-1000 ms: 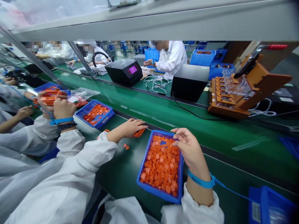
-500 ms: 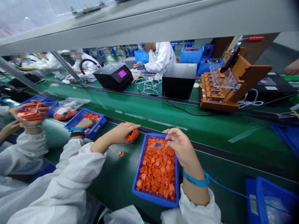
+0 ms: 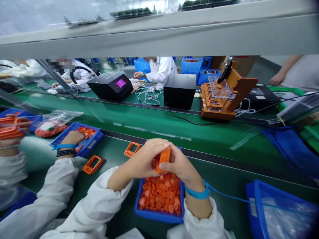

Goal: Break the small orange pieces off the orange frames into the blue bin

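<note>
My left hand (image 3: 143, 159) and my right hand (image 3: 180, 166) meet above a blue tray (image 3: 159, 214) filled with small orange round parts (image 3: 161, 194). Both hands are closed on one orange plastic frame (image 3: 161, 160), held upright between them. Whether my right hand also pinches a small part against the frame is hidden. Two more orange frames lie flat on the green table, one (image 3: 132, 149) just left of my hands and another (image 3: 92, 164) further left.
A co-worker's hand (image 3: 72, 137) reaches into a second blue tray (image 3: 93, 144) at the left, beside a plastic bag (image 3: 53, 121) of orange parts. Beyond the green conveyor (image 3: 174, 131) stand black boxes (image 3: 179, 90) and an orange fixture (image 3: 221, 96). A blue bin (image 3: 281, 212) sits at the right.
My left hand lifted the orange frame off the table and brought it over the tray, where my right hand came to meet it. The view swung to the right.
</note>
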A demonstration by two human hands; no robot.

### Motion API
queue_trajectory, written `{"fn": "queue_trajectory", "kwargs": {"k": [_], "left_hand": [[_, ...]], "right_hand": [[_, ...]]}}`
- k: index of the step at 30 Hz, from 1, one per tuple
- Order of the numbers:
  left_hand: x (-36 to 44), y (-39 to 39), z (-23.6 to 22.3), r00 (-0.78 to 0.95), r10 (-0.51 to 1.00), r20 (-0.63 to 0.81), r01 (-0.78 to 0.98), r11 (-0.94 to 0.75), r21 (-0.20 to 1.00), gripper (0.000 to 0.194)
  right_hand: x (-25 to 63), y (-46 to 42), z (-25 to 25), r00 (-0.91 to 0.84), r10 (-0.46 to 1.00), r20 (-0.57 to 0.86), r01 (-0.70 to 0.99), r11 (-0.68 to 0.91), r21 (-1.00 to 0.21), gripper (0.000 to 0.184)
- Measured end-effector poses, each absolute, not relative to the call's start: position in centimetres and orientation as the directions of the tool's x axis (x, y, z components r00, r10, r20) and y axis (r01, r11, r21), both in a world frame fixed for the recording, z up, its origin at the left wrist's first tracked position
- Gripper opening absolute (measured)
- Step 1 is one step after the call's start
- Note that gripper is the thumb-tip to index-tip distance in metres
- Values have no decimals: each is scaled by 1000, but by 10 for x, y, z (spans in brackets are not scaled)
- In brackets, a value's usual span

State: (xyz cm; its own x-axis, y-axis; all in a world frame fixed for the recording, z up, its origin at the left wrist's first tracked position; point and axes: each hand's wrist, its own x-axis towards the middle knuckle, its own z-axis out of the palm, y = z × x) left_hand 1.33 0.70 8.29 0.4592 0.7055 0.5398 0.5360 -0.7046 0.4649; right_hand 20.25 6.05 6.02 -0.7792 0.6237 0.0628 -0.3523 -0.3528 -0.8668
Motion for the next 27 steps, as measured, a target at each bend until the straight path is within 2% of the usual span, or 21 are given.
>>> {"fn": "queue_trajectory", "kwargs": {"k": [5, 14, 17, 19, 20, 21, 22, 23, 24, 25, 27], "left_hand": [[17, 6, 86, 437, 787, 434, 649, -611, 454, 98], [17, 4, 85, 423, 798, 430, 616, -601, 510, 77], [18, 2, 77, 403, 797, 451, 609, -601, 518, 95], [20, 0, 65, 331, 788, 519, 602, -600, 527, 116], [21, -2, 57, 273, 782, 560, 601, -593, 536, 120], [23, -4, 49, 208, 780, 590, 608, -576, 547, 113], [26, -7, 40, 145, 798, 586, 622, -534, 573, 98], [29, -11, 32, 118, 830, 544, 636, -484, 601, 81], [32, -15, 24, 144, 886, 441, 647, -422, 636, 68], [36, -18, 17, 224, 933, 280, 662, -357, 659, 62], [42, -24, 5, 361, 932, -29, 754, -274, 597, 61]], "right_hand": [[209, 65, 57, -795, 607, 21, -325, -396, -859, 88], [204, 64, 56, -808, 587, 48, -342, -402, -849, 87], [209, 66, 58, -799, 600, 43, -343, -396, -852, 85], [217, 68, 60, -769, 638, 36, -383, -415, -825, 83], [221, 69, 61, -748, 663, 35, -416, -427, -803, 83], [226, 70, 63, -725, 688, 38, -452, -433, -780, 84], [230, 71, 64, -704, 709, 45, -483, -431, -762, 84], [234, 73, 64, -689, 722, 55, -507, -426, -750, 84], [238, 74, 64, -683, 728, 66, -524, -425, -738, 86], [241, 76, 62, -684, 725, 75, -540, -435, -720, 88], [247, 79, 56, -700, 708, 96, -578, -483, -658, 96]]}}
